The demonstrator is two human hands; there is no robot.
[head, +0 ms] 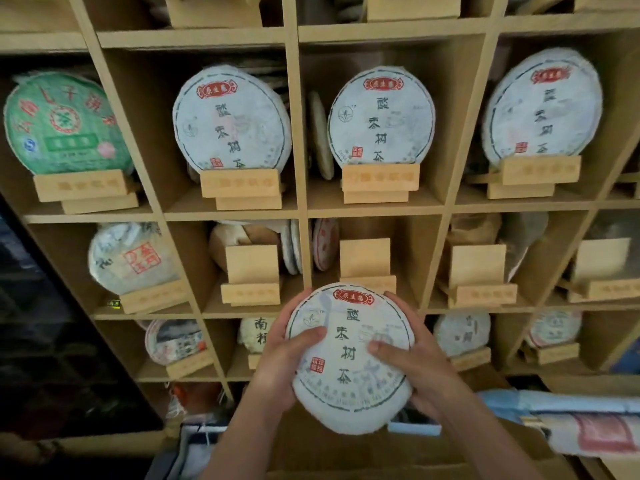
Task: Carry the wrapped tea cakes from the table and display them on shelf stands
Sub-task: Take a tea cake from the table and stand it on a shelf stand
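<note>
A round tea cake [349, 358] in white paper with a red seal and dark characters is upright in front of the shelf. My left hand [287, 362] grips its left edge, thumb across the face. My right hand [412, 358] grips its right edge the same way. Just above it stands a bare wooden stand [365, 263] in the middle row's cubby. The cake's top edge overlaps the stand's front lip. Three matching wrapped cakes [381, 116] sit on stands in the row above.
The wooden shelf grid [304, 213] fills the view. More bare stands [251, 271] [478, 271] flank the middle cubby, with stored cakes behind them. A green-wrapped cake [62, 123] stands at upper left. Lower cubbies hold other cakes. Cardboard and blue-white packages [571, 420] lie below right.
</note>
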